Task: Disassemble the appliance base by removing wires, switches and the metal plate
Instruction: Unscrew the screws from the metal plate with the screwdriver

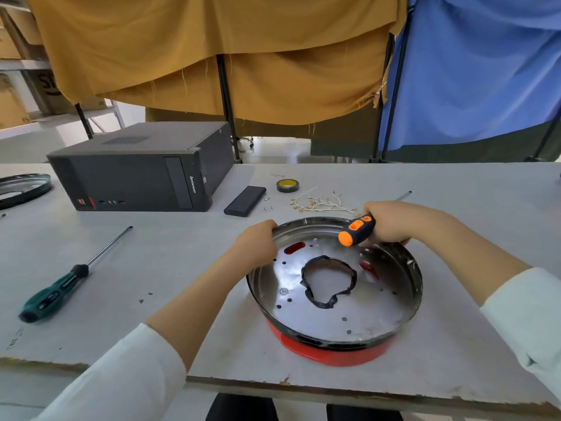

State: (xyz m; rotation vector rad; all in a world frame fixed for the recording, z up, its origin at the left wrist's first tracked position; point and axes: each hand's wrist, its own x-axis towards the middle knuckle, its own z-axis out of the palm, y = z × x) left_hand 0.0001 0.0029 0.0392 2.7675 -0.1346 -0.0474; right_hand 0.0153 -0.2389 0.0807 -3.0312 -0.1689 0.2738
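Gripped at its far-left rim by the left hand (256,243): appliance base (334,350), red, near the table's (182,253) front edge. Metal plate (328,305) seated in it, round, ragged centre hole. Right hand (394,221) curled round an orange-and-black screwdriver (356,229) over the far-right rim. Beyond the base: loose wires (321,203), tape roll (287,185), small screws (267,208), black power bank (245,201), computer case (142,168). Left: green screwdriver (60,287).
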